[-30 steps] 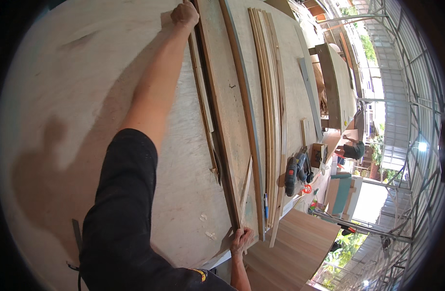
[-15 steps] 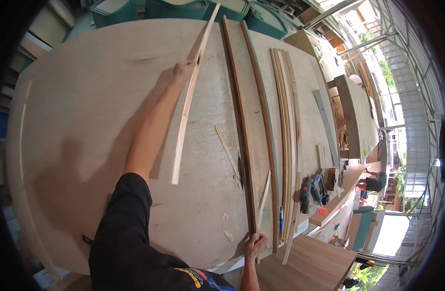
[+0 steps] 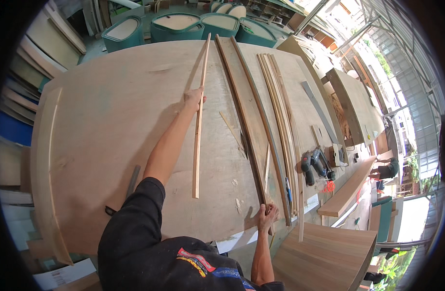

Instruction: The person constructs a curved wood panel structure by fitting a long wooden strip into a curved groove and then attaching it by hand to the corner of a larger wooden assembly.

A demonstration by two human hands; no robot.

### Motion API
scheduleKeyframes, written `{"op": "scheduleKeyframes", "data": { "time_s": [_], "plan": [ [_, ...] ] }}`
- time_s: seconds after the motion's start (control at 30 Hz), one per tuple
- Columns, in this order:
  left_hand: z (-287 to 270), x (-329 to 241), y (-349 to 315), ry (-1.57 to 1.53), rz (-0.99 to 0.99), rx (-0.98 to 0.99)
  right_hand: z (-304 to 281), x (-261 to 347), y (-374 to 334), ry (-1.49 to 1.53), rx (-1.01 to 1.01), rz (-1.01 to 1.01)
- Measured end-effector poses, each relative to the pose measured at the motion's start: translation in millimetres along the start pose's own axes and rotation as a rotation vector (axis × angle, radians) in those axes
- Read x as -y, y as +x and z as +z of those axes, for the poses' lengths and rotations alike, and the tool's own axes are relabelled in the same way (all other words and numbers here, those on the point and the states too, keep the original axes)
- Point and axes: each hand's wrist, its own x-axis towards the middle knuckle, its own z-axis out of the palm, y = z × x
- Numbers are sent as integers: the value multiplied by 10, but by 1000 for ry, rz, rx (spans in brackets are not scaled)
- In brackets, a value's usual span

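Observation:
My left hand (image 3: 193, 98) is closed round a long, pale wooden strip (image 3: 198, 145), held above the large plywood sheet and casting a shadow on it. Its far end reaches the sheet's far edge. At the near edge, my right hand (image 3: 267, 218) has its fingers curled over the near end of a long brown wooden rail (image 3: 242, 116). Parallel to that rail runs a second, grey-edged rail (image 3: 261, 104), with a thin wood sliver (image 3: 267, 167) between the two. Another thin sliver (image 3: 230, 128) lies left of the brown rail.
Several pale strips (image 3: 278, 111) lie right of the rails, by a blue pen (image 3: 288, 189). Farther right are a cordless power tool (image 3: 319, 162) and a flat metal bar (image 3: 319, 110). Green tubs (image 3: 176, 31) stand beyond the plywood sheet (image 3: 111, 106). Another person (image 3: 387, 169) is far right.
The view has shifted, showing more floor beyond the sheet. The strip in my left hand has turned more upright, its near end moving right. My right hand remains at the rail's near end.

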Motion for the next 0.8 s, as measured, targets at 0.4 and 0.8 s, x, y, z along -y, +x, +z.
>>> {"op": "scheduleKeyframes", "data": {
  "time_s": [0.4, 0.8],
  "plan": [
    [-939, 792, -1024, 261, 67, -3, 552, -1439, -2636, 978, -10, 1149],
    [-1559, 1324, -2917, 864, 331, -221, 2012, 275, -3337, 1944, 631, 1126]
  ]
}}
